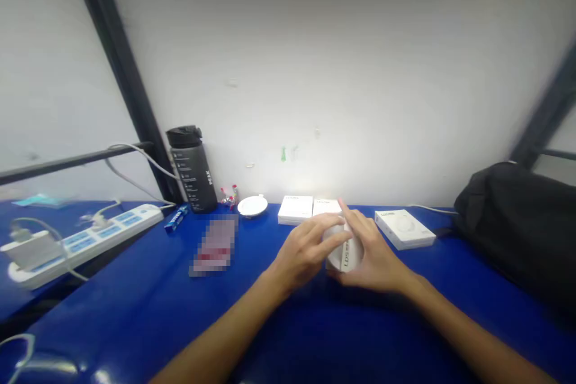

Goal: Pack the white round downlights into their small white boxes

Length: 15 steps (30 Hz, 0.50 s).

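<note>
On the table [135, 312] — left hand [306, 252], right hand [373, 252] clamp a white cylinder [346, 252] — boxes [294, 210] behind.

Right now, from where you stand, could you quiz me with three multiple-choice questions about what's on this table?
1. Where is the black bottle?
A) At the table's far edge, by the wall
B) Inside a drawer
C) On a chair

2. What colour is the table top?
A) Red
B) Blue
C) Green

3. What are the left hand and right hand doing?
A) Lying flat, far apart
B) Holding a white box between them
C) Plugging in a cable

Answers:
1 A: it stands upright at the far edge.
2 B: blue shows all around the hands.
3 B: the fingers of both hands are on the box.
</note>
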Each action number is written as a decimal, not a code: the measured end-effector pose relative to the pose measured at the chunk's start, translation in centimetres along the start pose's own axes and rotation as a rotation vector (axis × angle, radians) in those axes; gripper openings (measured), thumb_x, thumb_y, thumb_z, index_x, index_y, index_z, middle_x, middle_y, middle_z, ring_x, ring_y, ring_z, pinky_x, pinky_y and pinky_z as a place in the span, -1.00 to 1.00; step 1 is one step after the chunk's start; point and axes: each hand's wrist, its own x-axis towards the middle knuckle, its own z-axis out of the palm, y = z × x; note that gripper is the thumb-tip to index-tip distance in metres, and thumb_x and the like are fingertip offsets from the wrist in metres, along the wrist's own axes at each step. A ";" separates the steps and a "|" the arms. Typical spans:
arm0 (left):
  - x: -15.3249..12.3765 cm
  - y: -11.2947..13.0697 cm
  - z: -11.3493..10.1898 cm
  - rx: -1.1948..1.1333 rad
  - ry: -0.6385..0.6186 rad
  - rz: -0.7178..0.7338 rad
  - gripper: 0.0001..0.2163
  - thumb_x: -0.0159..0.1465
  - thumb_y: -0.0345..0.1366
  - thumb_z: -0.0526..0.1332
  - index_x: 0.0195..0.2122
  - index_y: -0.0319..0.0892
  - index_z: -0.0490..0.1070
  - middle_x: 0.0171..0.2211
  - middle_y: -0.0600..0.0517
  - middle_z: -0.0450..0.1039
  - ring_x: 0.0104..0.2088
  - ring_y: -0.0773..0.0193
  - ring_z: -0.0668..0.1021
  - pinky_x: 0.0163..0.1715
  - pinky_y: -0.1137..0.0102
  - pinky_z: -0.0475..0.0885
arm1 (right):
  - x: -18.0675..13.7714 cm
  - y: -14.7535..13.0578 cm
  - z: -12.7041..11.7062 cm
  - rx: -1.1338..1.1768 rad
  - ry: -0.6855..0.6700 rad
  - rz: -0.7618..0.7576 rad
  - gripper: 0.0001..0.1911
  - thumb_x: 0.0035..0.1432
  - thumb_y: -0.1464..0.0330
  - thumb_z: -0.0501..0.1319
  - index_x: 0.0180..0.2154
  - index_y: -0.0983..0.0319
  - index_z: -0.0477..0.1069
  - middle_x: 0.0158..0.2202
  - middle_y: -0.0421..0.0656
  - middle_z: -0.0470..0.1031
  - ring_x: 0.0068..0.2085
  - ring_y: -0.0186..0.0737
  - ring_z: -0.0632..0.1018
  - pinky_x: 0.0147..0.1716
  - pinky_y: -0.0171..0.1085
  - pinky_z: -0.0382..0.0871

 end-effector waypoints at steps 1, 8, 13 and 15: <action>0.0 0.0 0.1 0.006 -0.010 -0.032 -0.55 0.33 -0.67 0.06 0.14 -0.14 0.43 0.09 -0.13 0.55 0.18 0.17 0.57 0.14 0.24 0.56 | 0.0 0.1 0.1 0.000 0.032 0.026 0.36 -0.07 0.18 0.53 0.55 0.05 -0.27 0.26 0.04 0.41 0.24 0.25 0.48 0.24 0.21 0.33; -0.1 -0.1 0.0 -0.142 -0.077 -0.156 -0.43 0.24 -0.69 0.04 0.23 -0.11 0.32 -0.03 -0.06 0.59 0.03 0.17 0.61 0.08 0.23 0.54 | 0.4 0.9 0.0 0.005 0.198 0.160 0.31 -0.07 0.11 0.51 0.54 0.15 -0.16 0.24 0.09 0.43 0.23 0.26 0.49 0.25 0.22 0.34; -0.2 1.0 0.5 -0.252 -0.088 -0.192 -0.39 0.20 -0.68 0.06 0.26 -0.10 0.29 -0.01 -0.06 0.60 0.06 0.16 0.60 0.09 0.23 0.51 | 0.5 0.6 0.0 -0.013 0.228 0.168 0.29 -0.07 0.09 0.51 0.53 0.13 -0.13 0.25 0.07 0.42 0.24 0.27 0.48 0.25 0.21 0.36; -0.3 1.3 0.6 -0.275 -0.110 -0.217 -0.36 0.15 -0.69 0.06 0.24 -0.10 0.31 -0.08 -0.04 0.60 0.01 0.15 0.60 0.05 0.23 0.53 | 0.5 0.7 0.0 -0.015 0.245 0.178 0.28 -0.06 0.08 0.51 0.53 0.13 -0.11 0.28 0.09 0.39 0.27 0.28 0.46 0.26 0.21 0.36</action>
